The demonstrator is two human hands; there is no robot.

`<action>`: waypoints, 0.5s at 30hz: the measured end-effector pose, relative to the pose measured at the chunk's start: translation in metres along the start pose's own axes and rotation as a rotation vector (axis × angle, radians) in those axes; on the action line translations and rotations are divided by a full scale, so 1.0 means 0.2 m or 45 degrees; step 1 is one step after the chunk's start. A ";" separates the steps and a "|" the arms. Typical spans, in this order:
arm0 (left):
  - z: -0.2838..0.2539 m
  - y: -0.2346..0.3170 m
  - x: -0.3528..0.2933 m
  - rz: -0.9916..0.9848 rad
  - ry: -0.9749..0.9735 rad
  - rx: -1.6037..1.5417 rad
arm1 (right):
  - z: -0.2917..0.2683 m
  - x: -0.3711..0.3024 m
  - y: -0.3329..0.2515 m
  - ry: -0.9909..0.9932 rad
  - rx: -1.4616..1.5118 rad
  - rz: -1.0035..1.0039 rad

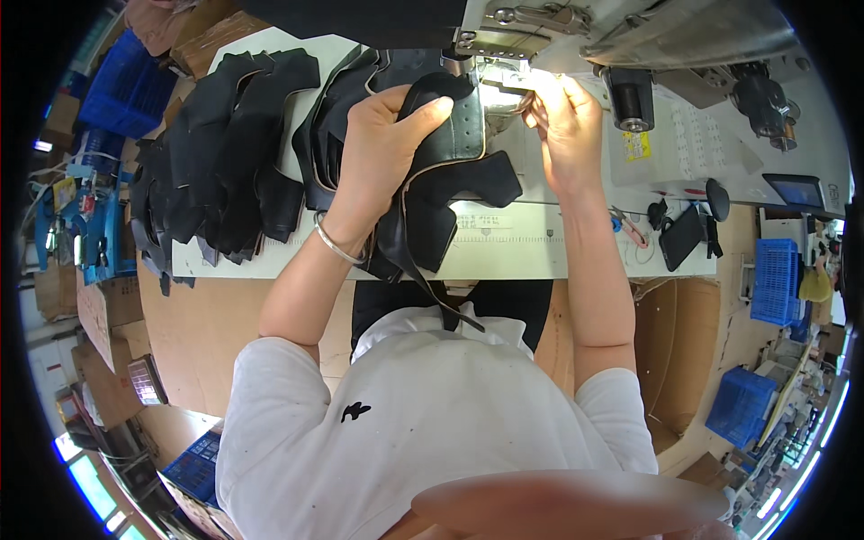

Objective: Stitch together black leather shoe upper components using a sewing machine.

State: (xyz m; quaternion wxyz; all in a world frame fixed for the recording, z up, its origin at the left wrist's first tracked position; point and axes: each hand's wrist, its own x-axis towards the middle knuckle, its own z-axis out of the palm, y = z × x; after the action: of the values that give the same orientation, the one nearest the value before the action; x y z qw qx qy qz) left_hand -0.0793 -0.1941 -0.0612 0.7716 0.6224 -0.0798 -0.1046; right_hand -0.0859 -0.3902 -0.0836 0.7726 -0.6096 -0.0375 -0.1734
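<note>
My left hand (380,153) is closed on a black leather shoe upper (461,130), thumb on top, at the table's far edge by the sewing machine (688,40). A row of small holes runs along the piece, and a narrow black strip (396,238) hangs from it toward my lap. My right hand (569,135) is beside the lit needle area (504,81), thumb and fingers pinched together. Glare hides what, if anything, lies between them. More black upper pieces (337,117) lie beneath and left of my left hand.
A pile of black cut pieces (216,144) covers the table's left. Scissors (628,227), a black phone-like object (681,238) and a small screen (794,190) lie at the right. A cardboard box (679,351) stands below the table's right end. Blue crates (776,279) stand farther off.
</note>
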 end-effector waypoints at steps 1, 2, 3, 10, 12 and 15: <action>0.00 -0.01 0.00 0.000 0.001 -0.003 | 0.00 0.00 0.00 -0.001 -0.003 0.001; -0.01 -0.01 0.01 0.011 -0.013 -0.004 | 0.00 0.00 0.00 -0.001 -0.032 0.005; -0.01 -0.02 0.01 0.021 -0.026 -0.005 | 0.00 0.00 0.00 0.000 -0.061 0.009; -0.01 -0.03 0.02 0.025 -0.021 -0.056 | -0.01 -0.17 0.03 0.151 -0.257 0.031; -0.02 -0.02 0.01 0.019 -0.043 -0.023 | -0.06 -0.25 0.07 0.101 -0.316 0.051; -0.02 -0.05 0.03 0.046 -0.044 -0.028 | -0.11 -0.39 0.15 0.198 -0.399 0.137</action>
State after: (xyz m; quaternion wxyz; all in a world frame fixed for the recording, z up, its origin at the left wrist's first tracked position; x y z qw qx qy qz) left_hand -0.0733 -0.1937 -0.0721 0.7786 0.6105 -0.1034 -0.1023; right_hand -0.1529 -0.3878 -0.1375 0.6768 -0.7085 0.0824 -0.1821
